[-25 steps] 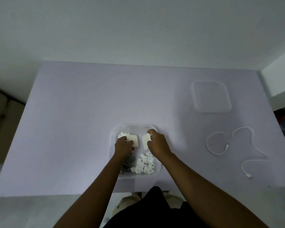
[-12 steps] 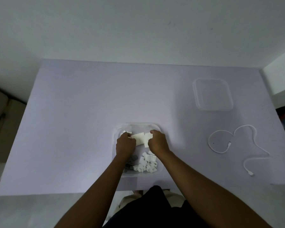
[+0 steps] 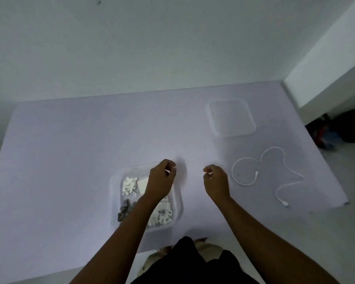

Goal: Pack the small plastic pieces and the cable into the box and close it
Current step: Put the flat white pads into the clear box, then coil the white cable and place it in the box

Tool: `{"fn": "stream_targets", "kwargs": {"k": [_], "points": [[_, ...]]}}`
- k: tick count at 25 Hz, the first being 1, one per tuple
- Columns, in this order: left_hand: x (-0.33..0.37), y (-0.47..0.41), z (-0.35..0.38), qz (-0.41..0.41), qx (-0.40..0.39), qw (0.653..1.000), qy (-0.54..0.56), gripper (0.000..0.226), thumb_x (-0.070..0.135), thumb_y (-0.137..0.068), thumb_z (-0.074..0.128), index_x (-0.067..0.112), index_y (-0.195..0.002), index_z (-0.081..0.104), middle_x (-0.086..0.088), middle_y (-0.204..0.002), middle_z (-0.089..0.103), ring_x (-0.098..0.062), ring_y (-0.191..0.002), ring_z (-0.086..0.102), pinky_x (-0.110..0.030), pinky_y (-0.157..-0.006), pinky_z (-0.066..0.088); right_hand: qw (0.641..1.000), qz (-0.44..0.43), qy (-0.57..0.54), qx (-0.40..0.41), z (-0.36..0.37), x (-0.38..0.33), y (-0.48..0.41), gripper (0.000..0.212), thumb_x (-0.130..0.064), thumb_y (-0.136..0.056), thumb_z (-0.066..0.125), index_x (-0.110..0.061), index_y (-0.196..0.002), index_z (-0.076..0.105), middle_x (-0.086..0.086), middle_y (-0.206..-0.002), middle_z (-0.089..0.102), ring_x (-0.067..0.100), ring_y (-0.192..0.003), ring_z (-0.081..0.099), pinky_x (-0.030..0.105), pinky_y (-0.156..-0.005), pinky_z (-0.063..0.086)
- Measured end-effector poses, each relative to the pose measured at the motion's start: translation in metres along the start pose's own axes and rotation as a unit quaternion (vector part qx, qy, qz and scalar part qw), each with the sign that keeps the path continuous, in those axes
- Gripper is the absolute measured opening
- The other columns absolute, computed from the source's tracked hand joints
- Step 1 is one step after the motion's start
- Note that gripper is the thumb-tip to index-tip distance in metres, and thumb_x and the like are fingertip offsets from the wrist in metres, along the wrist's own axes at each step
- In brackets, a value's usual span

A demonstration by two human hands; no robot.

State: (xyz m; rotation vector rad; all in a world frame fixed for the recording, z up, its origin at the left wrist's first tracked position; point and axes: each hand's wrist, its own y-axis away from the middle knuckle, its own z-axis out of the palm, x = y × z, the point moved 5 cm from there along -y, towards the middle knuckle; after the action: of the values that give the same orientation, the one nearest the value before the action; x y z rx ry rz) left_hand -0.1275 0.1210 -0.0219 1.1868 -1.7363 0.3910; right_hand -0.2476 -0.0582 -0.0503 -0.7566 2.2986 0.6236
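Spreading across most of the view, a pale lavender table carries everything. At its near edge sits a clear plastic box, open on top, and its clear lid lies flat and well apart, toward the far right of the table. A white cable lies loose on the table to the right of the box, between the lid and the near right corner; one end curls into a ring and the other snakes down to a small plug near the table's edge.

Inside the box, white plastic pieces are heaped in the far left part and again in the near right part, while a smaller cluster of grey pieces sits in the near left part.

Both bare forearms reach in from below. The left hand hovers above the far right part of the box, fingers curled loosely with thumb and fingertips close together; whether it pinches anything I cannot tell. The right hand hangs over bare table between box and cable, fingers curled in, holding nothing visible.
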Motion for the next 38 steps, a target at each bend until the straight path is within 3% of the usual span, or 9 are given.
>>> {"fn": "stream_targets", "kwargs": {"k": [4, 10, 17, 22, 25, 28, 31, 35, 38], "points": [[0.036, -0.014, 0.067, 0.034, -0.07, 0.997, -0.022, 0.01, 0.019, -0.095, 0.057, 0.019, -0.103, 0.064, 0.008, -0.086, 0.064, -0.006, -0.068, 0.061, -0.015, -0.056, 0.045, 0.998, 0.028, 0.054, 0.017, -0.046, 0.07, -0.018, 0.019, -0.006, -0.091, 0.062, -0.005, -0.108, 0.071, 0.013, -0.111, 0.069, 0.027, -0.104, 0.066, 0.026, -0.088, 0.049], [0.066, -0.023, 0.171, 0.047, -0.168, 0.983, -0.062, 0.014, 0.022, -0.096, 0.058, 0.021, -0.109, 0.063, 0.003, -0.094, 0.066, -0.008, -0.075, 0.063, -0.015, -0.061, 0.048, 0.977, 0.04, 0.196, -0.07, -0.073, 0.145, -0.028, 0.041, -0.009, -0.095, 0.052, -0.011, -0.135, 0.058, 0.01, -0.135, 0.057, 0.029, -0.127, 0.049, 0.036, -0.104, 0.044], [0.075, -0.038, 0.234, 0.045, -0.183, 0.977, -0.1, 0.028, 0.012, -0.095, 0.057, 0.022, -0.121, 0.063, 0.001, -0.107, 0.065, -0.009, -0.082, 0.061, -0.019, -0.076, 0.05, 0.969, -0.057, 0.237, -0.049, -0.084, 0.187, -0.05, 0.003, -0.011, -0.087, 0.068, -0.012, -0.086, 0.07, 0.008, -0.1, 0.064, 0.031, -0.1, 0.059, 0.039, -0.076, 0.053], [0.087, -0.041, 0.254, 0.114, -0.264, 0.939, -0.19, 0.04, 0.012, -0.092, 0.061, 0.026, -0.129, 0.059, -0.001, -0.117, 0.052, -0.012, -0.093, 0.052, -0.024, -0.088, 0.046, 0.988, -0.065, 0.082, -0.111, -0.105, 0.165, -0.065, 0.005, -0.021, -0.093, 0.064, -0.017, -0.094, 0.067, 0.0, -0.094, 0.071, 0.023, -0.092, 0.065, 0.04, -0.085, 0.052], [0.113, -0.059, 0.241, 0.153, -0.212, 0.94, -0.22, 0.021, 0.025, -0.093, 0.062, 0.027, -0.113, 0.068, -0.003, -0.109, 0.052, -0.018, -0.1, 0.054, -0.023, -0.079, 0.042, 0.976, 0.029, -0.084, -0.201, -0.138, 0.115, -0.082, 0.015, -0.028, -0.098, 0.058, -0.016, -0.096, 0.067, 0.001, -0.079, 0.072, 0.021, -0.078, 0.069, 0.039, -0.081, 0.057], [0.152, -0.078, 0.211, 0.2, -0.098, 0.953, -0.203, 0.015, 0.023, -0.094, 0.061, 0.021, -0.103, 0.073, -0.007, -0.108, 0.055, -0.023, -0.101, 0.052, -0.025, -0.078, 0.038, 0.936, 0.061, -0.21, -0.277, -0.177, 0.06, -0.093, 0.033, -0.038, -0.098, 0.058, -0.007, -0.092, 0.068, 0.009, -0.061, 0.057, 0.026, -0.055, 0.062, 0.04, -0.066, 0.053], [0.198, -0.091, 0.175, 0.23, -0.025, 0.958, -0.169, 0.018, 0.019, -0.097, 0.055, 0.018, -0.099, 0.073, -0.003, -0.112, 0.055, -0.016, -0.103, 0.048, -0.028, -0.085, 0.037, 0.885, 0.05, -0.285, -0.366, -0.209, 0.008, -0.086, 0.045, -0.045, -0.098, 0.054, -0.008, -0.073, 0.056, 0.011, -0.056, 0.032, 0.019, -0.042, 0.036, 0.032, -0.054, 0.046], [0.26, -0.086, 0.145, 0.205, -0.161, 0.963, -0.068, 0.029, 0.019, -0.102, 0.044, 0.015, -0.085, 0.067, 0.0, -0.088, 0.068, -0.014, -0.084, 0.062, -0.037, -0.081, 0.049, 0.711, 0.021, -0.57, -0.411, -0.25, -0.086, -0.08, 0.041, -0.042, -0.101, 0.043, -0.019, -0.069, 0.049, -0.003, -0.053, 0.022, 0.008, -0.042, 0.018, 0.019, -0.036, 0.023], [0.297, -0.068, 0.141, 0.175, -0.261, 0.948, -0.045, 0.036, 0.027, -0.103, 0.042, 0.006, -0.083, 0.063, -0.009, -0.076, 0.072, -0.013, -0.068, 0.066, -0.031, -0.073, 0.053, 0.635, -0.062, -0.71, -0.299, -0.286, -0.141, -0.107, 0.032, -0.035, -0.105, 0.04, -0.018, -0.082, 0.054, -0.005, -0.06, 0.043, 0.007, -0.049, 0.039, 0.019, -0.045, 0.033]]}}
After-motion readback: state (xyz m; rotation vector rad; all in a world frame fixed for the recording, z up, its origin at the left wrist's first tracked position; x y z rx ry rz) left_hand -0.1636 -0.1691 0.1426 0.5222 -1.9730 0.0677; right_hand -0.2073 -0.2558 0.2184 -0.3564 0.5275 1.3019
